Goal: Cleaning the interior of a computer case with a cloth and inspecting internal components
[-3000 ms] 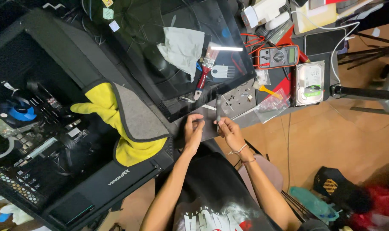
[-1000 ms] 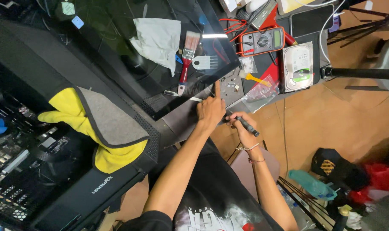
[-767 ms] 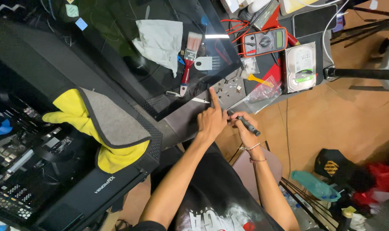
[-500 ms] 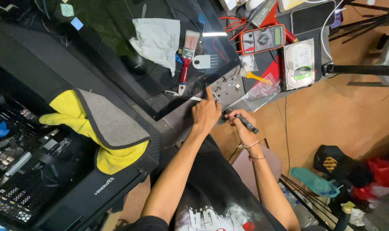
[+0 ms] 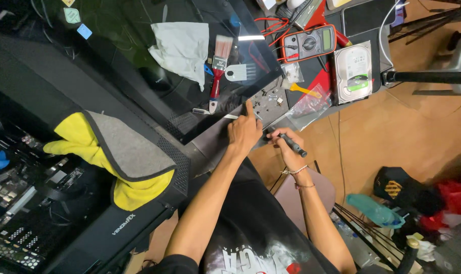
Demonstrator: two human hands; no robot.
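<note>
- Screwdriver (image 5: 292, 144): black.
- Metal plate (image 5: 269, 101): grey.
- Cloth (image 5: 116, 160): yellow, grey face.
- Brush (image 5: 217, 71): red handle, pale pink bristles.
- Rag (image 5: 181, 46): white.
- Multimeter (image 5: 309, 43): dark grey, red surround.
- Hard drive (image 5: 354, 71): silver, white and green label.
- PC case (image 5: 88, 223): black.
- Floor (image 5: 392, 137): orange-brown.
- Shirt (image 5: 250, 233): black, white and red print.

Open black computer case (image 5: 48, 213) cut off at the left edge, dark screwdriver (image 5: 292, 144) tip hidden behind the right hand (image 5: 286, 147), small grey metal parts (image 5: 270, 97) too tiny to identify
</note>
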